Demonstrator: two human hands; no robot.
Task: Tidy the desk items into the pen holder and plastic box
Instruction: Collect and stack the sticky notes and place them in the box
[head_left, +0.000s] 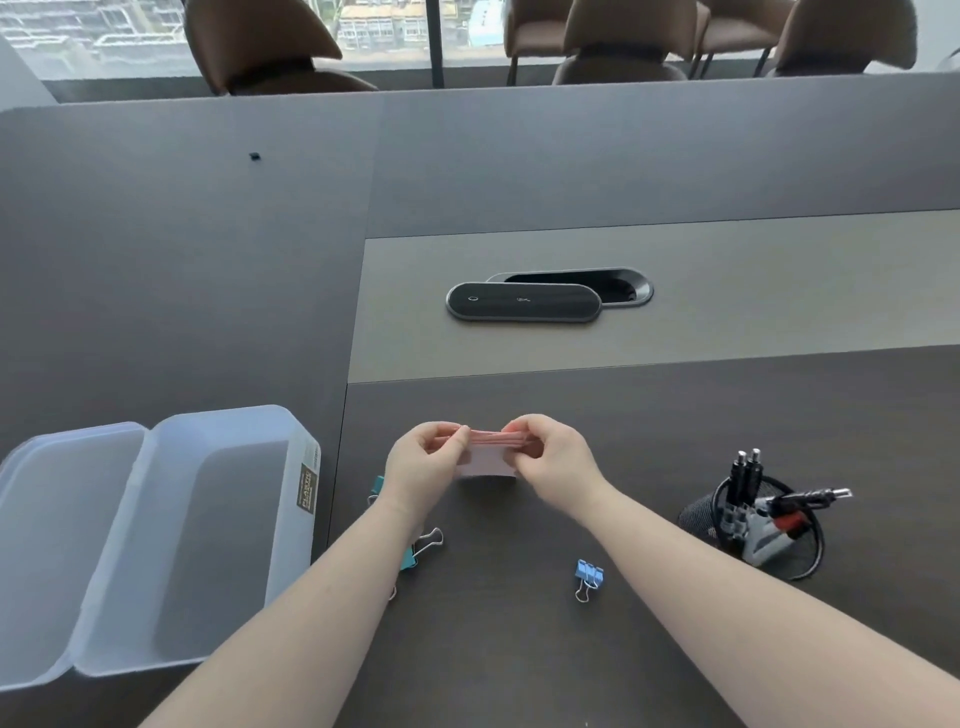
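Note:
A small pink stack of sticky notes (487, 457) is held just above the dark desk, pinched at its left end by my left hand (423, 465) and at its right end by my right hand (550, 454). The clear plastic box (304, 457) stands open at the left with nothing in it, its lid (31, 467) lying beside it. A black mesh pen holder (698, 512) at the right holds several pens and a stapler-like tool. A light blue binder clip (588, 574) lies in front of me. Teal binder clips (410, 558) are partly hidden under my left forearm.
A dark oval cable port cover (522, 301) sits on the lighter desk strip behind. A grey partition rises at the back, with brown chairs (260, 47) beyond it. The desk surface (519, 649) runs between my forearms.

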